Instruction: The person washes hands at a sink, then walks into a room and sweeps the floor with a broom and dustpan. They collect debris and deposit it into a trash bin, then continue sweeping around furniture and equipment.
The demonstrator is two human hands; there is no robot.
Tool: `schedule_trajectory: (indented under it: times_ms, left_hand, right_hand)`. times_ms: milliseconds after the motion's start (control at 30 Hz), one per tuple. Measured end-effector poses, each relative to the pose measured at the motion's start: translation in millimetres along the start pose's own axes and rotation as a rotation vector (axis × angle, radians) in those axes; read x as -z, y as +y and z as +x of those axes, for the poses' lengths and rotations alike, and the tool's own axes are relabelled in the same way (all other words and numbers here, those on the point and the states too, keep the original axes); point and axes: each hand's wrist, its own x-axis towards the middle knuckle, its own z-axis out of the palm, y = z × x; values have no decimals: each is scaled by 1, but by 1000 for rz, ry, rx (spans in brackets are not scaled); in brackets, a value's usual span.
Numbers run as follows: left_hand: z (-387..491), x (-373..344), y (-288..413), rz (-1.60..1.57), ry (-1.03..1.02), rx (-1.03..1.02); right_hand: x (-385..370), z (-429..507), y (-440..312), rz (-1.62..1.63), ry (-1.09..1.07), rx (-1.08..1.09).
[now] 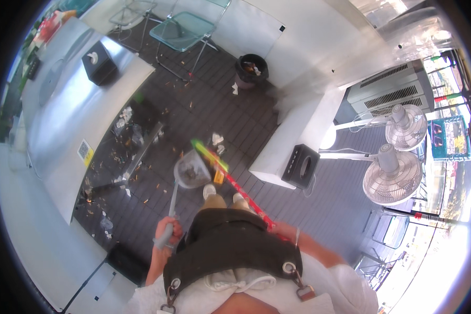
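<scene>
My left hand grips the grey handle of a long-handled dustpan. Some debris sits in its clear pan, which rests on the dark plank floor near my shoes. With my right hand, partly hidden by my apron, I hold the red patterned stick of a broom. Its blurred yellow-green head lies at the pan's right edge. Beside it is a yellow-orange piece of litter. Crumpled white tissues lie just beyond the broom head.
Cigarette butts, tissues and plastic wrappers litter the floor by a metal table base, under a white table. A black-lined bin and folding chair stand ahead. Right are a white bench, tissue box and fans.
</scene>
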Motion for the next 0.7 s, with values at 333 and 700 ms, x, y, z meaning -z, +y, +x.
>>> schedule_trajectory:
  times_ms: [333, 700]
  left_hand:
    - [9, 17, 14, -197, 80, -110]
    - [-9, 38, 22, -614, 12, -203]
  right_hand:
    - [23, 58, -142, -774, 187, 140]
    - [30, 89, -42, -1001, 85, 96]
